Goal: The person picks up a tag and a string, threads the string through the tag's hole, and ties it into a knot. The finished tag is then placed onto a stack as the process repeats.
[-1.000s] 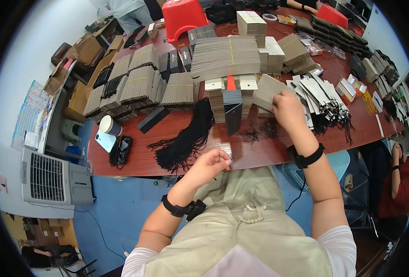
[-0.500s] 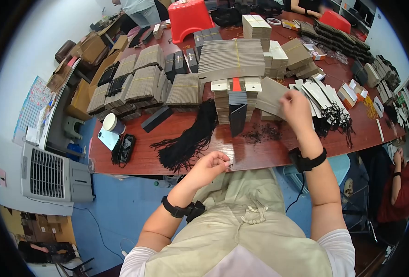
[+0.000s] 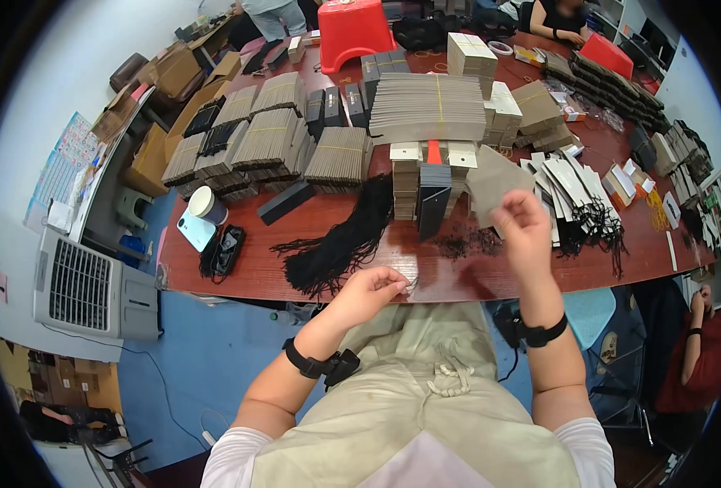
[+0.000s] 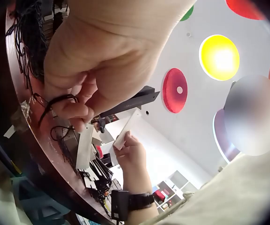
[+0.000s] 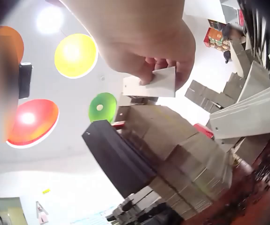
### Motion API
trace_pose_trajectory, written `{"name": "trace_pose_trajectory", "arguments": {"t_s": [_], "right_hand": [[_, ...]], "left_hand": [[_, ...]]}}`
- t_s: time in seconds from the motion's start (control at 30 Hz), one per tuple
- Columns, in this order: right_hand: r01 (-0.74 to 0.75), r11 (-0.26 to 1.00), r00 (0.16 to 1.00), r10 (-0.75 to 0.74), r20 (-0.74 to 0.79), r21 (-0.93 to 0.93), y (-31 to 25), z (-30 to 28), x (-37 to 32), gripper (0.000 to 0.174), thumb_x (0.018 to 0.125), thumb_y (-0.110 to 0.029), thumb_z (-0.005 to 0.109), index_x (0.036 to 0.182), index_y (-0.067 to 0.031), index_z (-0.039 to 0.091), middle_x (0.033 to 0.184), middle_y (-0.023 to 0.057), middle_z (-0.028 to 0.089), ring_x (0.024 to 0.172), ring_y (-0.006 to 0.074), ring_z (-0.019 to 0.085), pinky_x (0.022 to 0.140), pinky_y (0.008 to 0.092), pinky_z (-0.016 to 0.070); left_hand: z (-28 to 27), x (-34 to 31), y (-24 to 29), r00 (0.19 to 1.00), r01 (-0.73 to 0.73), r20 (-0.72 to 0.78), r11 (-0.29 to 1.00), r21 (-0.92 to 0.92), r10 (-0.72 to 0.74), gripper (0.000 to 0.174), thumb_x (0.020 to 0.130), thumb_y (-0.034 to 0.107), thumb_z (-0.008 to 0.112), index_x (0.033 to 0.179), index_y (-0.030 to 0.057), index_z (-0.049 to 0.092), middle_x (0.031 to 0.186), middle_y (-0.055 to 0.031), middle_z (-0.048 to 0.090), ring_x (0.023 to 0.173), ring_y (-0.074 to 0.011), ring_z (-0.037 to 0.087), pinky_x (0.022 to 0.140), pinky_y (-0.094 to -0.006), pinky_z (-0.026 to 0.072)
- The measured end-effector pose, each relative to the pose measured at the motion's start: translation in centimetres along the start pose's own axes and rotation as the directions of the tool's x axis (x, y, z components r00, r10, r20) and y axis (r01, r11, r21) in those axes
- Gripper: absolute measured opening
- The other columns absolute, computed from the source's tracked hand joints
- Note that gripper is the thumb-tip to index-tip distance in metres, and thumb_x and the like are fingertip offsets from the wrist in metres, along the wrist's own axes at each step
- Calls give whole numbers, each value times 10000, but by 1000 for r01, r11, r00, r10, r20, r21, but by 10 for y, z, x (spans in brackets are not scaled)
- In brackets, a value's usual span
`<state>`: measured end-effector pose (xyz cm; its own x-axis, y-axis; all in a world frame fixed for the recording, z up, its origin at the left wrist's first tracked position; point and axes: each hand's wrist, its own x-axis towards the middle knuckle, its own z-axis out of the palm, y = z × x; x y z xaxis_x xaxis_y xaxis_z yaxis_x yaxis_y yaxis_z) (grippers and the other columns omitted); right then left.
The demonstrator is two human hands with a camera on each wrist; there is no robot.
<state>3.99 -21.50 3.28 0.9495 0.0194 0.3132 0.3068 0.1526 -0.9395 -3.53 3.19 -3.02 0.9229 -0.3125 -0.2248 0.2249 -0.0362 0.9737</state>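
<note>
My left hand (image 3: 369, 293) is at the table's front edge, thumb and fingertips pinching a thin black cord (image 4: 55, 104). My right hand (image 3: 527, 228) holds a flat pale card (image 5: 160, 84) by its edge, in front of the card stacks. In the head view the card (image 3: 495, 179) shows its grey side. Between the hands, a dark narrow box (image 3: 434, 199) leans upright against a stack of cards (image 3: 404, 187). A thick bundle of black cords (image 3: 344, 236) lies left of it.
White tags with black cords (image 3: 576, 195) are heaped at the right. Banded grey card stacks (image 3: 275, 146) stand at the left, near a paper cup (image 3: 206, 205) and a phone (image 3: 196, 233). A large card block (image 3: 426, 110) and red stool (image 3: 352, 37) are behind. Black scraps (image 3: 466, 242) litter the tabletop.
My right hand has drawn the card back from beside the stacks, towards my body, and the card has turned more upright. My left hand keeps its pinch at the table edge.
</note>
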Motion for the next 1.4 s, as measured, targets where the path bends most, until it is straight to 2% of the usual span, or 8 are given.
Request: {"name": "trace_pose_trajectory", "arguments": {"t_s": [0.1,0.37,0.57,0.73,0.83,0.93,1.03,1.4], "right_hand": [[-74,988,985,52,162,135,10,24,-14,115,822,28,604,915,-12,549,815,12,588,726,62,554,652,206,457],[-63,991,989,78,128,-120,24,49,-21,80,846,-28,579,899,-6,523,734,36,586,662,54,532,580,214,437],[181,918,983,-168,67,-352,11,67,-29,48,859,-31,514,896,-1,516,747,144,609,667,278,609,604,328,465],[82,927,995,-54,86,-365,12,66,-28,57,864,-45,501,895,3,506,781,188,609,723,366,605,629,367,467],[194,901,980,-163,110,-389,20,68,-28,64,888,-71,510,896,-7,512,682,101,549,596,142,495,558,272,410],[157,905,987,-127,102,-395,12,73,-22,67,884,-64,508,895,2,511,697,118,553,611,155,507,578,284,422],[169,895,985,-134,111,-413,19,72,-20,83,862,-67,516,846,6,480,743,207,580,703,391,579,592,383,447],[83,926,995,-54,89,-368,14,70,-23,71,847,-51,528,824,5,490,711,192,556,641,367,548,569,360,432]], "left_hand": [[3,2,7,999,-33,-7,999,21,33,128,899,58,542,1003,-12,567,869,-43,631,799,-84,593,712,-219,480],[14,-9,65,985,-171,-28,985,25,171,119,890,35,549,1002,-4,558,905,-47,628,851,-90,608,737,-218,478],[23,-5,115,856,-514,-69,858,-2,513,128,876,-5,559,1002,-28,563,939,-63,616,897,-106,608,771,-227,479],[24,10,112,865,-478,-187,878,-31,465,145,869,17,587,1009,-18,570,929,-34,608,823,-69,577,719,-193,460],[22,10,107,871,-463,-204,885,-39,447,145,870,14,584,1012,-16,572,917,-28,610,818,-61,573,710,-183,454],[23,10,110,867,-468,-221,882,-51,447,145,872,11,581,1014,-16,573,900,-22,612,811,-54,569,695,-179,453],[24,9,118,843,-516,-224,852,-82,489,133,874,9,576,1005,-18,573,888,-26,614,800,-53,569,691,-183,456],[13,11,105,806,-497,-309,861,111,505,120,867,5,580,982,-29,592,858,-55,646,733,-77,586,640,-199,463]]}}
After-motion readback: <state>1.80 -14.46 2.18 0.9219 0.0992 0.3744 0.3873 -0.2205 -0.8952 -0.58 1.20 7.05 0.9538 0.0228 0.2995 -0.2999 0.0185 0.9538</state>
